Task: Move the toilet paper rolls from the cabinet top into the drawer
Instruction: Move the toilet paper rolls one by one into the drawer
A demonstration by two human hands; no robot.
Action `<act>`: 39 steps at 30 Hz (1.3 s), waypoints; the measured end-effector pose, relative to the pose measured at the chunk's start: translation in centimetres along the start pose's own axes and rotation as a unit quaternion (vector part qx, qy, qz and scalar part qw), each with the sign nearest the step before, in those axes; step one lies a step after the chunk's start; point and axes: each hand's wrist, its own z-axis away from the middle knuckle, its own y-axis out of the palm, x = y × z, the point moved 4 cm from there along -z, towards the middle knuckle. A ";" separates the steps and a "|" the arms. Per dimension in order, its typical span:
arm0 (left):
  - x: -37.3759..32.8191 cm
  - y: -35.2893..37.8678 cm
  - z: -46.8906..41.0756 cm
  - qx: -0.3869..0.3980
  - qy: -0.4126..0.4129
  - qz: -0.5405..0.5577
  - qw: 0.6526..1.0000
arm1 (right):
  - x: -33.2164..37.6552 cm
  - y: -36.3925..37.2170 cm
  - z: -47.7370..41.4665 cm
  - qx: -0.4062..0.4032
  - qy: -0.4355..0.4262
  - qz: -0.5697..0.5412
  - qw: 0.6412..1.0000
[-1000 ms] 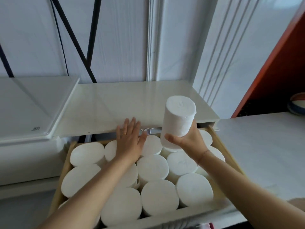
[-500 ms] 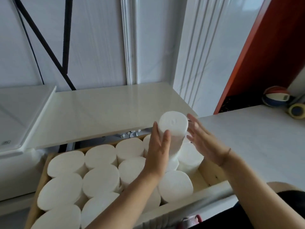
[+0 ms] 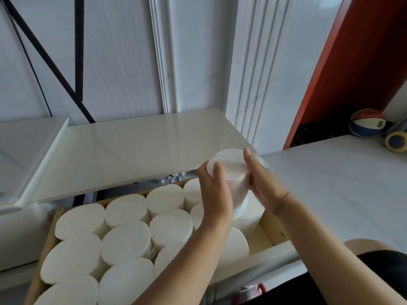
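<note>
A white toilet paper roll (image 3: 230, 170) stands upright on top of other rolls at the back right of the open wooden drawer (image 3: 267, 233). My left hand (image 3: 214, 194) presses its left side and my right hand (image 3: 263, 186) presses its right side, so both hold it. Several white rolls (image 3: 126, 244) stand packed on end in the drawer. The cream cabinet top (image 3: 136, 155) behind the drawer carries no rolls.
A white wall with mouldings rises behind the cabinet. Black rods (image 3: 66, 82) cross at the upper left. A white counter (image 3: 341, 183) lies to the right, with a ball (image 3: 366, 122) and a yellow-and-blue object (image 3: 396, 142) at its far end. An orange panel (image 3: 356, 62) stands at right.
The roll came down from my right hand's raised grip onto the back-right rolls. My left hand left the drawer's rolls and now clasps it too. The view shifted right.
</note>
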 end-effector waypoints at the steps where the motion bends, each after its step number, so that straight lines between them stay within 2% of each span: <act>1: 0.1 0.5 0.2 0.023 -0.014 0.010 1.000 | 0.5 -0.6 0.9 -0.008 -0.004 0.032 0.999; 6: 1.8 2.9 1.5 0.119 -0.107 0.019 0.987 | 1.7 -3.4 4.9 -0.083 0.012 0.114 0.990; 14: 3.4 3.9 1.8 0.147 -0.133 -0.021 0.980 | -0.2 -4.5 6.5 -0.162 0.024 0.065 0.984; 19: 3.7 4.1 1.4 0.130 -0.152 -0.031 0.979 | -1.6 -4.9 5.5 -0.172 0.054 0.032 0.983; 27: 5.1 3.7 2.7 0.153 -0.050 -0.065 0.985 | -3.0 -6.1 6.2 -0.138 0.036 -0.027 0.989; 31: 5.8 3.6 3.9 0.184 -0.021 -0.084 0.979 | -4.0 -6.7 6.9 -0.154 0.049 -0.105 0.981; 34: 6.9 3.1 4.4 0.185 -0.029 -0.100 0.977 | -4.7 -6.8 7.3 -0.160 0.059 -0.066 0.983; 39: 8.0 2.7 4.3 0.175 -0.113 -0.087 0.974 | -5.0 -6.2 7.0 -0.148 0.101 0.034 0.983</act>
